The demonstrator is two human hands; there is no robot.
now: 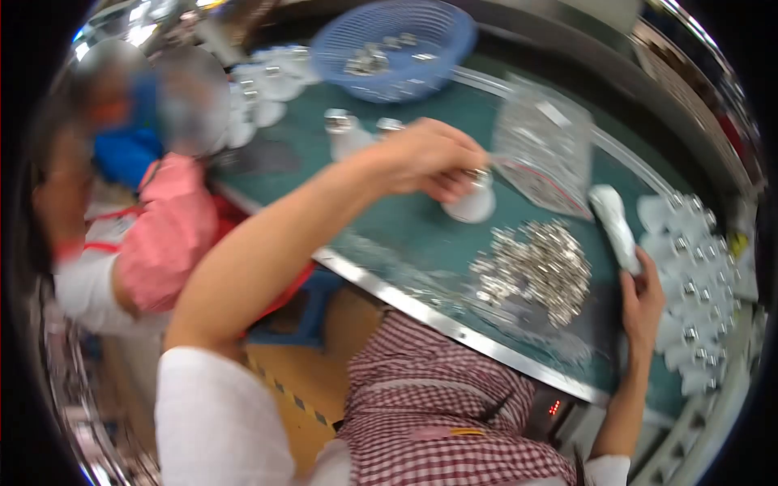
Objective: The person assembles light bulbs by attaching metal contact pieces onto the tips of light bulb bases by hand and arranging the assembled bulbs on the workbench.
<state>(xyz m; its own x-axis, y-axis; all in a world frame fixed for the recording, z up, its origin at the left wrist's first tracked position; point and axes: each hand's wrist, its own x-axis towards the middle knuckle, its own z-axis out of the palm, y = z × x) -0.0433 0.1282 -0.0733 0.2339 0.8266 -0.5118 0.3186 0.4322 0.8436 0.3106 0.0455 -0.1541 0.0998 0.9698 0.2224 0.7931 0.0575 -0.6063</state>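
Note:
My left hand (433, 159) reaches across the bench and pinches the silver top of a white bulb-shaped piece (470, 207) at its fingertips. The wide white end of that piece points down, close to the green bench top (397, 231). Two similar pieces with shiny ends, one of them a white bulb-shaped piece (347, 136), stand behind my left wrist, partly covered by it. At the right, my right hand (644, 301) is closed around the lower end of a long white wrapped tool (613, 223). Between my hands lies a loose pile of small silver metal parts (539, 269).
A blue plastic basket (393, 85) with some metal parts stands at the back. A clear zip bag (545, 142) lies behind the pile. Rows of white pieces (693, 283) line the right side; more (271, 81) stand far left. Another person's pink sleeve (170, 239) is at left.

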